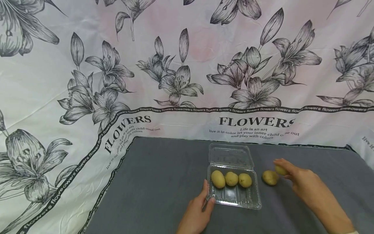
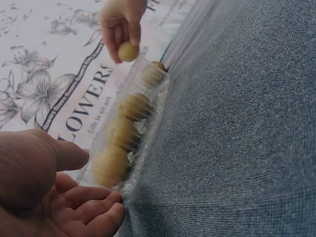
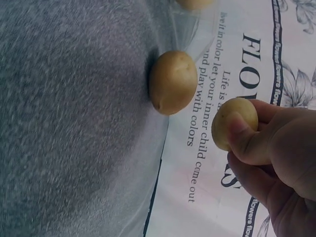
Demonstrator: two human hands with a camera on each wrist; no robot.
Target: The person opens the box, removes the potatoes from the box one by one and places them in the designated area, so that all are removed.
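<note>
A clear plastic clamshell box (image 1: 238,196) lies with its lid (image 1: 230,155) folded back. Inside, three small yellow potatoes (image 1: 231,179) sit in a row along the hinge side. My left hand (image 1: 197,208) holds the box's near left corner between thumb and fingers; in the left wrist view the thumb (image 2: 71,155) and fingers lie on either side of its end. To the right of the box, my right hand (image 1: 302,178) pinches a small potato (image 3: 234,123) between thumb and fingers, raised above the table. Another potato (image 1: 270,177) rests on the table just left of that hand.
Dark grey cloth covers the table (image 1: 157,182). A white sheet (image 1: 175,125) printed with flowers and lettering hangs behind it and down the left side. The raised lid stands between the potatoes and the back edge.
</note>
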